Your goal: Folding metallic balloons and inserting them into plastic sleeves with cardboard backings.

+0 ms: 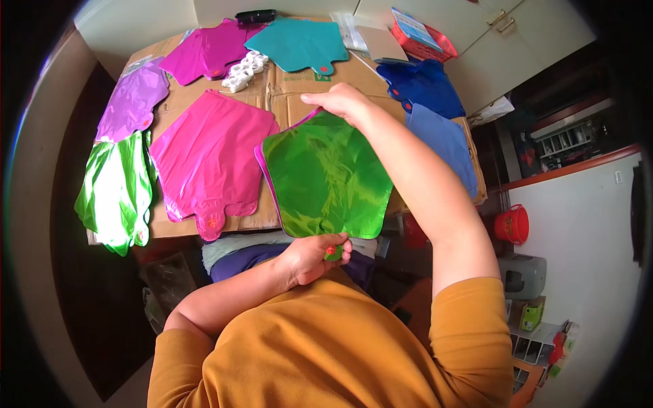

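In front of me is a glossy green five-sided foil piece (pixel 330 178), with magenta foil layered behind its left edge. Its small bottom tab, bearing a red mark, is pinched between the thumb and fingers of my left hand (pixel 314 260). My right hand (pixel 343 103) is at the top edge of the foil, its visible fingers stretched leftward; some fingers are hidden. To the left lies a pink foil piece (pixel 212 160) of similar shape, its tab pointing toward me.
Cardboard (pixel 286 88) covers the table. Around it lie purple (pixel 201 51), teal (pixel 299 44), lilac (pixel 132 102), shiny green (pixel 117 187), dark blue (pixel 428 88) and light blue (pixel 445 146) foil pieces. White ribbon bundles (pixel 245 71) and a red basket (pixel 443 46) sit toward the back.
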Demonstrator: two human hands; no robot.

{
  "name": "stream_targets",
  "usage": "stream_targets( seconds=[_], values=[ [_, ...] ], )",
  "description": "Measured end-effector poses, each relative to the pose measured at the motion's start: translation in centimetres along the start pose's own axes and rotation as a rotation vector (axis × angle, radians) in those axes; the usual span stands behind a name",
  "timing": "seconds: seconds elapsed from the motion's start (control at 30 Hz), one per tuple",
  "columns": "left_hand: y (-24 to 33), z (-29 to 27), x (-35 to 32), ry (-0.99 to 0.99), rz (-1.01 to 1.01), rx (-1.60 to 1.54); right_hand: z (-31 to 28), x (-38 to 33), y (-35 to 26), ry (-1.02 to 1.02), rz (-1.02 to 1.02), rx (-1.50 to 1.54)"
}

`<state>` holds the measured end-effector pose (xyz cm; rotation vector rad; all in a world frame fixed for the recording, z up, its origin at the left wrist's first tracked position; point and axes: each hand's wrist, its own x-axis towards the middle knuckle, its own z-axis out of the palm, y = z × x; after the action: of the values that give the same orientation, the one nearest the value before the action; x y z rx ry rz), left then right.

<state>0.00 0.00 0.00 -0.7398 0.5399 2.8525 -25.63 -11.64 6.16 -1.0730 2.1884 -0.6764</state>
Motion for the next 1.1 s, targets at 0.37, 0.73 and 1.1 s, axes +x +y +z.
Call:
stream_targets(
  seconds=[0.37,0.73,1.1],
  values=[
    [1.1,1.2,-0.5,-0.034,-0.023,-0.071,-0.1,0.8,-0.5,0.055,0.056,0.046],
    [0.6,1.1,-0.1,0.026,-0.028,-0.038,-1.1,0.6,0.4,0.048,0.079,-0.04],
    [0.7,0.7,-0.1,-0.025,-0.025,-0.107,-2.9,0.0,0.5,-0.155,0.172,0.423]
  ],
)
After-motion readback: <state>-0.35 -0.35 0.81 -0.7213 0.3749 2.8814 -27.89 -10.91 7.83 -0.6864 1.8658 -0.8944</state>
